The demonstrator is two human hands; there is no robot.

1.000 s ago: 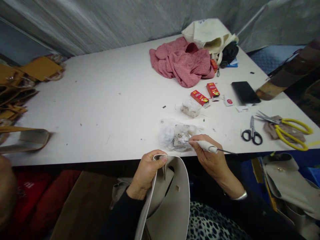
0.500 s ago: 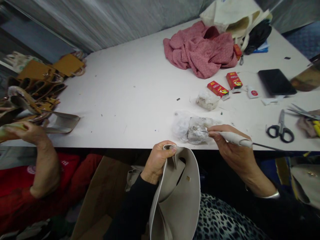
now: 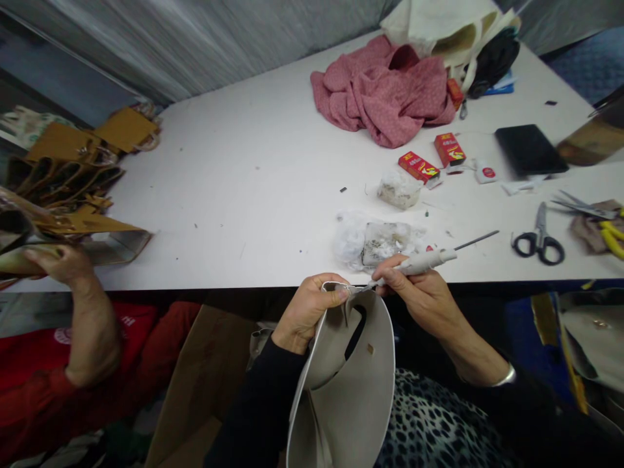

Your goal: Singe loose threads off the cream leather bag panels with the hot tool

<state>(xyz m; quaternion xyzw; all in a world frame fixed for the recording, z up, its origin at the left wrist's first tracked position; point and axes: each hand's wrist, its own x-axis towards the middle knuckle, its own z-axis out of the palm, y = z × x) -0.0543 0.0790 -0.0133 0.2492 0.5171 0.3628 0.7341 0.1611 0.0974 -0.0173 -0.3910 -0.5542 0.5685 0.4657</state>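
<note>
A grey-beige leather-like bag piece point(image 3: 353, 396) hangs below the table's front edge, its inside turned up. My left hand point(image 3: 309, 309) pinches its top corner between thumb and fingers. Held like a pen in my right hand point(image 3: 429, 299) is a slim tool with a white, wrapped-looking handle point(image 3: 424, 261). A thin dark rod sticks out of its rear end. The tool's tip meets the bag's upper rim just right of my left thumb; the exact contact is too small to make out. Behind it on the table lies a smudged whitish block point(image 3: 387, 242) on crumpled clear plastic.
A second whitish block point(image 3: 400, 190), red boxes point(image 3: 419, 167), black-handled scissors point(image 3: 540, 240), a black tablet-like slab point(image 3: 531, 149) and a pink cloth point(image 3: 383, 91) lie on the white table point(image 3: 234, 175). At left, a co-worker's hand point(image 3: 63, 263) holds something beside stacked brown bags point(image 3: 63, 175).
My right hand has brought the tool from the whitish block down and left to the bag's rim. The tool's rear now points up to the right. My left hand keeps its pinch.
</note>
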